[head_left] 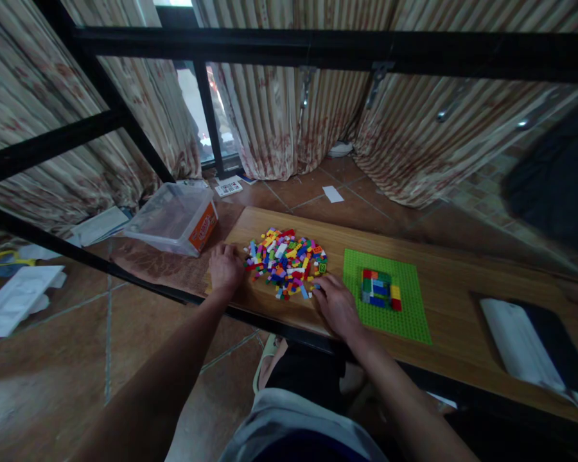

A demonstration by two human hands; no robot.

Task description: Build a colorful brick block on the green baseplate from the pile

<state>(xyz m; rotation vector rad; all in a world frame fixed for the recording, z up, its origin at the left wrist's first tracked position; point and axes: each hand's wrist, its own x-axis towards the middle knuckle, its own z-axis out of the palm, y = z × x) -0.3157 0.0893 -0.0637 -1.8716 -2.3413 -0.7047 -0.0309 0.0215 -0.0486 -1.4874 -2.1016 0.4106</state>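
A heap of small coloured bricks lies on the wooden table. My left hand rests at the heap's left edge, fingers curled down on the table, with nothing visibly in them. My right hand sits at the heap's lower right edge, its fingertips pinched at a small brick. To the right lies a green baseplate carrying a low block of red, green, blue and yellow bricks.
A clear plastic box with an orange label stands on a mat at the table's left end. A white object on a dark pad lies at the right. Black metal bars cross overhead. Papers and white packaging lie on the tiled floor.
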